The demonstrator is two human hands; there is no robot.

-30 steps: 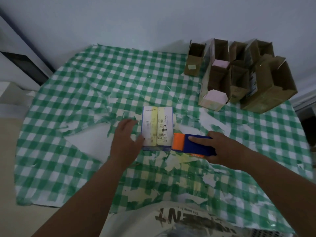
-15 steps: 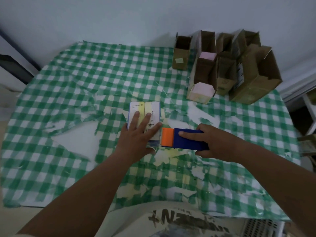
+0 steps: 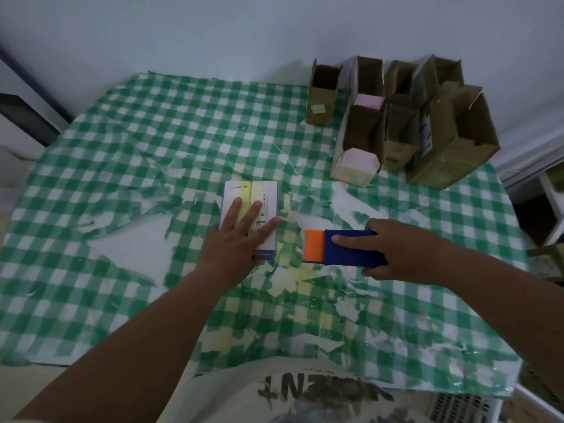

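Note:
A small white box [image 3: 254, 193] with a yellowish strip down its top lies flat in the middle of the table. My left hand [image 3: 236, 242] rests flat on it, fingers straight and spread, pressing it down. To the right, my right hand [image 3: 403, 254] grips a blue tool with an orange front end [image 3: 332, 248], index finger laid along its top. The orange end points at the box, with a gap of tablecloth between them.
The table wears a torn green-and-white checked cloth [image 3: 152, 141] with white patches showing through. Several open cardboard boxes [image 3: 396, 123] stand at the back right, two showing pink contents. A wall runs behind; the table edge is close to my body.
My left hand went from the box's left side onto its top. The tool in my right hand has drawn back to the right, off the box's edge.

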